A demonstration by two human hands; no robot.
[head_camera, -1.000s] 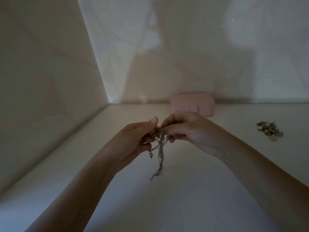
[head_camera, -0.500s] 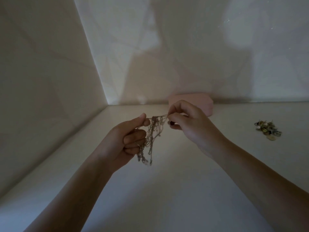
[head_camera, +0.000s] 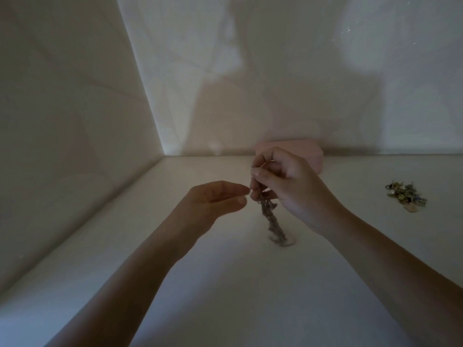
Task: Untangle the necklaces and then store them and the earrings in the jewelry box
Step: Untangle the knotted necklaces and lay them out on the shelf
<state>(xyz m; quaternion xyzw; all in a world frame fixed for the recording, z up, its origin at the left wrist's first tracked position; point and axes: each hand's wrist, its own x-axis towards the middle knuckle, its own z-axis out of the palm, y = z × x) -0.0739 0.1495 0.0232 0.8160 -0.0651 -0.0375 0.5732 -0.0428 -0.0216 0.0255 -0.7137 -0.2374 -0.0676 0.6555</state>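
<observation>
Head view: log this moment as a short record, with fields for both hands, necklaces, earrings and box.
right hand: fingers pinch the top of the necklaces
left hand: fingers relaxed, beside the bundle, gripping nothing visible
necklaces: tangled in one clump, hanging, lower end reaching the table
earrings: loose pile on the table, off to the right
jewelry box: pink, closed, by the back wall, partly hidden behind the right hand

right hand point(head_camera: 288, 186) pinches necklaces point(head_camera: 271, 219) | left hand point(head_camera: 215, 199) loose beside | earrings point(head_camera: 406, 196) apart
</observation>
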